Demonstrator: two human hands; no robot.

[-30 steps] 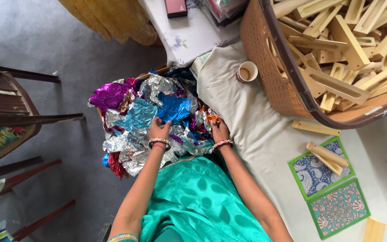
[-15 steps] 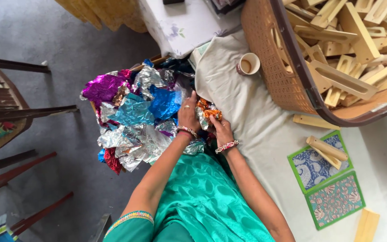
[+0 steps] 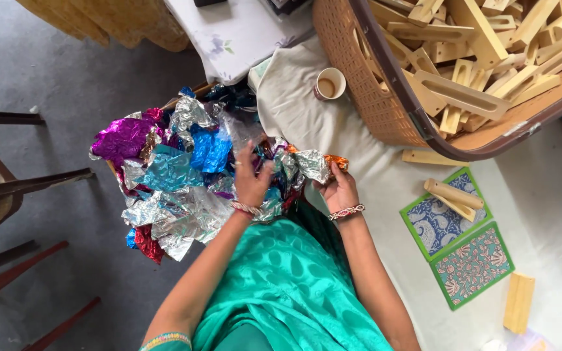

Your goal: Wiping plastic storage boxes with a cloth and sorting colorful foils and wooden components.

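Note:
A heap of crumpled foil sheets (image 3: pixel 177 182), silver, blue, purple and red, lies in front of me. My left hand (image 3: pixel 251 182) rests on the right part of the heap, fingers spread over the foil. Next to it, my right hand (image 3: pixel 338 190) grips a crumpled silver and orange foil piece (image 3: pixel 317 164) at the heap's right edge. Both wrists wear bracelets, and a teal garment (image 3: pixel 281 286) covers my lap.
A brown woven basket (image 3: pixel 365 84) of wooden pieces stands at upper right. A paper cup (image 3: pixel 330 83) sits on the pale cloth (image 3: pixel 294 104). Two patterned cards (image 3: pixel 463 250) with wooden sticks (image 3: pixel 453 194) lie right. Dark wooden chair parts (image 3: pixel 8 188) stand left.
My left hand has moved right across the heap towards my right hand, which now holds a silver and orange foil piece lifted at the edge. The camera view shifted slightly.

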